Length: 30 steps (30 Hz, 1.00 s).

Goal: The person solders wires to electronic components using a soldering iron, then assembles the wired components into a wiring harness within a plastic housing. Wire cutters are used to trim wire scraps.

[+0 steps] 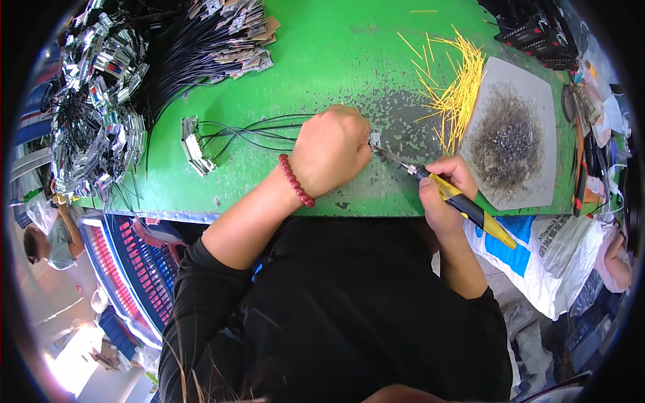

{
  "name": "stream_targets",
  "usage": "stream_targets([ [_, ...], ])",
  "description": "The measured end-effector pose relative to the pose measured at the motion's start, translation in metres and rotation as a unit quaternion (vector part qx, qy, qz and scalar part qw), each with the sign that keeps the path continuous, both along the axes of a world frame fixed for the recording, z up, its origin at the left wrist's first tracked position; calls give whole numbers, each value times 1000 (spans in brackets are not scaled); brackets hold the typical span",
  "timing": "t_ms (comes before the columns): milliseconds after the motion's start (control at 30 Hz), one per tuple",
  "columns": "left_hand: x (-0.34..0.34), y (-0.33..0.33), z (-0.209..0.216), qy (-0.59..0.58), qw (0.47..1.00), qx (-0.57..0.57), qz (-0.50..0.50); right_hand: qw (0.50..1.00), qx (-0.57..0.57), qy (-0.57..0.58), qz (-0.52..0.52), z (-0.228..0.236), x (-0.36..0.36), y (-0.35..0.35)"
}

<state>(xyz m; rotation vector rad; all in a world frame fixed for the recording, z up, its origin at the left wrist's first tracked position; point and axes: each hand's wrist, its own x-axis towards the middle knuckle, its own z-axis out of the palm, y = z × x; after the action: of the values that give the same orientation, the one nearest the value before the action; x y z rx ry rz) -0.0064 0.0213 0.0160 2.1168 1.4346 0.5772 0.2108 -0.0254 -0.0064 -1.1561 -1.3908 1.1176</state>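
From my remote seat, I see the left hand [332,144] curled into a fist over the thin black wires [259,129]; its fingertips are hidden, so I can't tell exactly where it pinches. The wires run out leftward to a cluster of slim silver metal housings [195,148], while a small silvery metal piece [375,139] shows just right of that fist. The right hand [447,185] is closed pen-fashion around the yellow-and-black plastic handle of a slender soldering iron [474,209], its metal tip beside the small piece. I judge the wires light and springy — best pinched close to the piece, which looks easy to nudge or tip — and the iron light but rigid, to be held by the handle alone, as its tip may be hot. Beneath both hands lies a scuffed green tabletop [322,54]; beyond the right one, loose yellow sticks [460,84] and a debris-strewn grey board [494,74]. Past the left forearm, beyond the table's edge, are red and blue plastic crates [138,262] and another person [59,245].
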Motion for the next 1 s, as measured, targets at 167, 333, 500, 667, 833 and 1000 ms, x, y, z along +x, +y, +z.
stream_targets([
  [167,-1,2,-2,-7,1000,7,-3,996,28,71,-38,-6,2,-1],
  [333,0,0,1,-4,1000,-8,-2,995,27,85,-33,-3,2,0],
  [500,0,-1,1,-9,1000,-5,-1,996,16,83,-32,-4,3,-1],
  [667,-6,0,-2,-44,998,-4,-33,997,11,76,-27,-2,4,-2],
  [833,-7,-3,-3,-84,996,10,-27,997,9,76,-24,-2,3,1],
  [1000,-1,0,7,30,999,5,-36,996,3,81,-24,-1,2,1],
])
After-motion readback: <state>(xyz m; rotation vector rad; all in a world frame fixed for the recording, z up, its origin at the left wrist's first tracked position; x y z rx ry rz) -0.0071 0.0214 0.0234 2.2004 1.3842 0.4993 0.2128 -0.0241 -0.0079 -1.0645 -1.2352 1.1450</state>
